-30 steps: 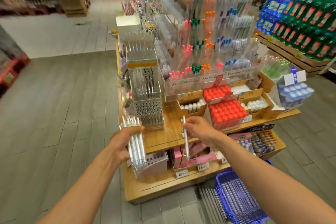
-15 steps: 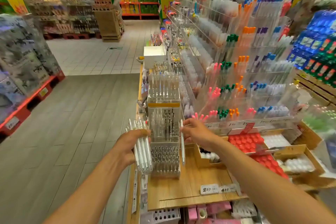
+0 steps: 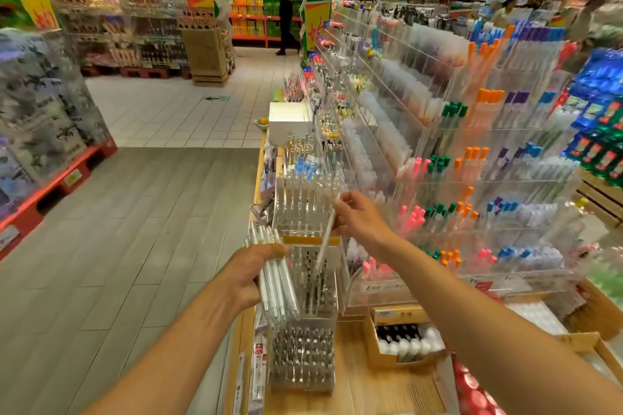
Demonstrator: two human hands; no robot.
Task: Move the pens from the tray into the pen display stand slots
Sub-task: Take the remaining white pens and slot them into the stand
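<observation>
Left hand (image 3: 251,274) is gripping a whole bundle of white pens (image 3: 276,280), right up against the clear pen display stand (image 3: 305,286) on the wooden counter (image 3: 377,384). Right hand (image 3: 359,217) pinches a single white pen (image 3: 326,236), tip angled down toward 7 o'clock over the stand's slots.

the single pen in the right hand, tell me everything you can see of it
The single pen is slim and white, seemingly plastic, blurred in finer detail. The right hand pinches it near its upper end, its fingers curled round the barrel. It hangs tilted, top leaning right, lower tip pointing down-left into the clear tiered pen display stand, over the middle tier's slots. Whether the tip touches a slot cannot be told.
</observation>
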